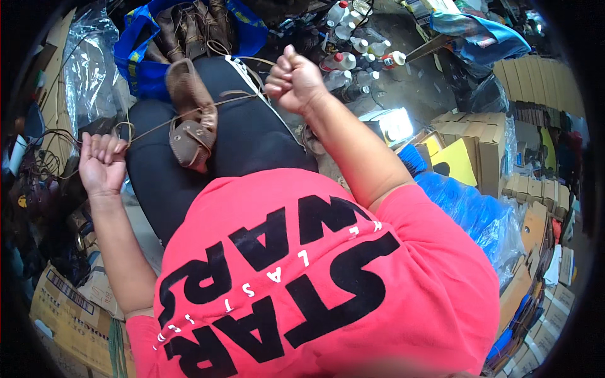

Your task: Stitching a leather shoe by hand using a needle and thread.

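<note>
A brown leather shoe (191, 142) lies across my dark-trousered lap, with small round eyelets on its flap. Its far end is slightly blurred. A thin brown lace (236, 96) runs through or across the shoe and stretches out to both sides. My left hand (103, 162), out to the left of my thigh, has its fingers curled on one side of the lace. Higher up, beyond my right knee, my right hand (295, 80) is closed in a fist on the other side of it. Cord loops show near both hands.
Past my knees stands a blue bag (133, 47) filled with brown leather footwear (189, 28). Several plastic bottles (353, 53) cluster at the far middle. Right of me are a bright lamp (396, 126), cardboard boxes (469, 135) and blue plastic (463, 211); a carton (66, 309) sits at lower left.
</note>
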### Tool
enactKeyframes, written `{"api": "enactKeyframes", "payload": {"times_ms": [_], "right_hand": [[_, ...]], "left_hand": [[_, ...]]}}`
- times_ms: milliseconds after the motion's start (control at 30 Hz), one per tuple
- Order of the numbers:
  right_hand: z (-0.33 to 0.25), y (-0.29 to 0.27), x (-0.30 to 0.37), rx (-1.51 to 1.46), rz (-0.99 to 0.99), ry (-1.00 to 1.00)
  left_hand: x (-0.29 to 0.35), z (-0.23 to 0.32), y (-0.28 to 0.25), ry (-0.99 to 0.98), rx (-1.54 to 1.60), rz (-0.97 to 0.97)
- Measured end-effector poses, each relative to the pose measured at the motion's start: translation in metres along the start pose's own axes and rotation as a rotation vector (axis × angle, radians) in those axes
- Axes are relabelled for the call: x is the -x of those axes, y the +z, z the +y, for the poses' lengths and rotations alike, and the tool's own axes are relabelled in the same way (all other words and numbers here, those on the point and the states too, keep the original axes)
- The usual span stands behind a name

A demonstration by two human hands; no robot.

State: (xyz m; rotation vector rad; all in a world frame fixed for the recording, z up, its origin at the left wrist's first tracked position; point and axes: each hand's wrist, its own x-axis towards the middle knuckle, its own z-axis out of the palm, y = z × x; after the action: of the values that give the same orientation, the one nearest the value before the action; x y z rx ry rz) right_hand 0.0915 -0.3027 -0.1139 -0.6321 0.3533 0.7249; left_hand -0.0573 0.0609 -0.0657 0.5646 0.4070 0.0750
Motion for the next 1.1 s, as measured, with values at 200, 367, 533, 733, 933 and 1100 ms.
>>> {"api": "enactKeyframes", "payload": {"times_ms": [200,367,533,733,933,1100], "right_hand": [[0.0,-0.016,-0.009,0.16,-0.011,0.011],[-0.065,-0.088,0.03,1.383,0.417,0.07],[-0.036,0.035,0.014,1.416,-0.266,-0.369],[-0.008,0.112,-0.022,2.096,-0.537,-0.57],[-0.006,0.093,0.003,1.825,-0.341,-0.345],[-0.005,0.061,-0.012,1.574,-0.353,-0.315]], "left_hand": [[-0.003,0.009,-0.024,0.072,-0.127,0.248],[0.055,0.075,-0.087,0.522,-1.686,0.612],[0.077,-0.065,0.097,0.795,-2.004,-0.174],[0.054,-0.101,0.1,0.569,-2.331,-0.307],[0.042,-0.095,0.06,0.805,-2.072,-0.4],[0.045,-0.105,0.063,0.8,-1.944,-0.455]]}}
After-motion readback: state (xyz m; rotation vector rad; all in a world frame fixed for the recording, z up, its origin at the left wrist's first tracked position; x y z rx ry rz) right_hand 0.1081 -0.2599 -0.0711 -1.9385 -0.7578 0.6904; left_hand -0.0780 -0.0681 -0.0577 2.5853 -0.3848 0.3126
